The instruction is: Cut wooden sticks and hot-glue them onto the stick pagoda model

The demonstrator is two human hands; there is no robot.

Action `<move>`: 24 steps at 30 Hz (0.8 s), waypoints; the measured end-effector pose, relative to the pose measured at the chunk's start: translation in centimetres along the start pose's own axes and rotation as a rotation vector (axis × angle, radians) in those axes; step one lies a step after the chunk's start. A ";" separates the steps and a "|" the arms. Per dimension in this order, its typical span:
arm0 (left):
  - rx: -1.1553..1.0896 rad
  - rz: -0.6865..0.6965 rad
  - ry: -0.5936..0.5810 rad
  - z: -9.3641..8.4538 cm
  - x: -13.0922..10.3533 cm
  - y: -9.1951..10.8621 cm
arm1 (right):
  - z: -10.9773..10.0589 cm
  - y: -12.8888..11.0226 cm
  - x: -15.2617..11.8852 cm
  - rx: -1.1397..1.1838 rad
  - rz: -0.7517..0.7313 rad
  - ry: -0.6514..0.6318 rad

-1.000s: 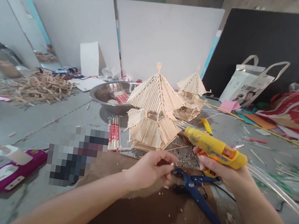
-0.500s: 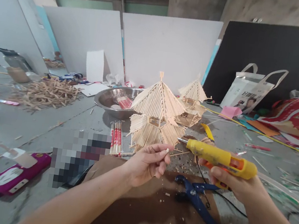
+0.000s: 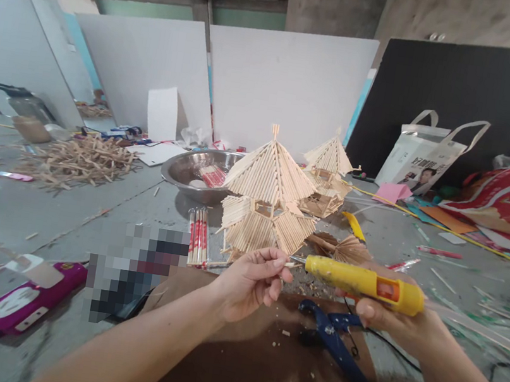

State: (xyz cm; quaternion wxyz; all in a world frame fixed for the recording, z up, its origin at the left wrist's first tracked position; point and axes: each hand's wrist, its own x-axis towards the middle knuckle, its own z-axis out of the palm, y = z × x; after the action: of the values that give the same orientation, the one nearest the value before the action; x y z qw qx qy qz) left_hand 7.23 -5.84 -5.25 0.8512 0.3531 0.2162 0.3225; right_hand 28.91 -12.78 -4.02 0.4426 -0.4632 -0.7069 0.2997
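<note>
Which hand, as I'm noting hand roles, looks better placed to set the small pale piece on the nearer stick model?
Probably the left hand: it pinches the small pale piece in front of the nearer stick model. The right hand grips the yellow glue gun, which points toward that piece.

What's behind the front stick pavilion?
Behind the front stick pavilion, a second pavilion shows on the right and a metal bowl on the left. The front one hides the bowl's right end; anything directly behind it cannot be seen.
</note>
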 end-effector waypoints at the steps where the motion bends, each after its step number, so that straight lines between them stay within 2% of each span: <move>1: 0.000 -0.002 0.002 0.1 0.0 0.0 | 0.0 0.0 0.0 0.002 0.011 0.001; 6: 0.019 0.014 0.018 0.3 -0.2 -0.1 | 0.5 -0.1 0.1 0.126 0.081 0.100; 9: 0.067 -0.014 0.044 0.4 -0.2 -0.3 | 1.7 -0.5 0.3 0.223 0.119 0.198; 14: 0.150 -0.032 0.100 0.7 -0.2 -1.1 | 3.7 -1.1 0.3 0.330 0.110 0.272; 24: 0.193 -0.082 0.098 0.9 -0.1 -2.1 | 4.4 -1.0 0.2 0.297 0.149 0.170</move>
State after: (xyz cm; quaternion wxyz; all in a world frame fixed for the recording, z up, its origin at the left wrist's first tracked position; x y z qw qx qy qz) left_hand 8.52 -7.42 -6.19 0.8140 0.4083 0.3019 0.2821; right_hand 24.54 -13.00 -4.99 0.5408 -0.4674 -0.5788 0.3925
